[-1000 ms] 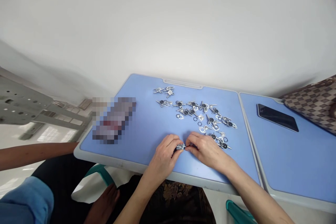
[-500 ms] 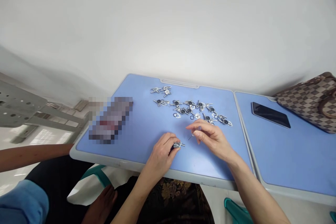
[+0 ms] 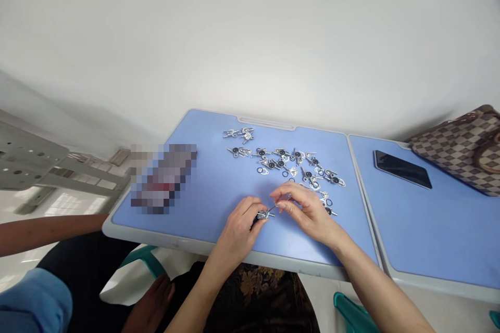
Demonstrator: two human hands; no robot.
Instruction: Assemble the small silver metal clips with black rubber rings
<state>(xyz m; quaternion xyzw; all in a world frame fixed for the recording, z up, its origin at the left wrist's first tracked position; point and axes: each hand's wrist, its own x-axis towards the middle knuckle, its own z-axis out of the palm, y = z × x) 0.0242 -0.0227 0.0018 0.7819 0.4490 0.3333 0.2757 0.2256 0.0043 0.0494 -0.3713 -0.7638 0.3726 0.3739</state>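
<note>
My left hand [image 3: 242, 223] pinches a small silver metal part [image 3: 264, 215] with a dark section, just above the blue tabletop [image 3: 187, 187]. Close on its right, my right hand [image 3: 304, 210] holds a thin tool [image 3: 286, 196] with a clear handle, between thumb and fingers. The tool's thin shaft points down to the left, and its tip is at the silver part. Beyond both hands lie several metal parts with black discs [image 3: 271, 165], along with loose plates and dark rings [image 3: 260, 170]. A separate group of silver parts [image 3: 247, 136] sits farther back.
A pixelated object [image 3: 164, 179] lies on the table's left. On the adjoining right table are a black phone [image 3: 402, 168] and a checkered bag [image 3: 461, 151]. Another person's arm [image 3: 50, 233] reaches the table's left edge. A white wall [image 3: 250, 41] stands behind.
My right hand has moved left with the thin tool, bringing its tip to the silver part. More metal parts now show beside that hand. My left hand has stayed in place.
</note>
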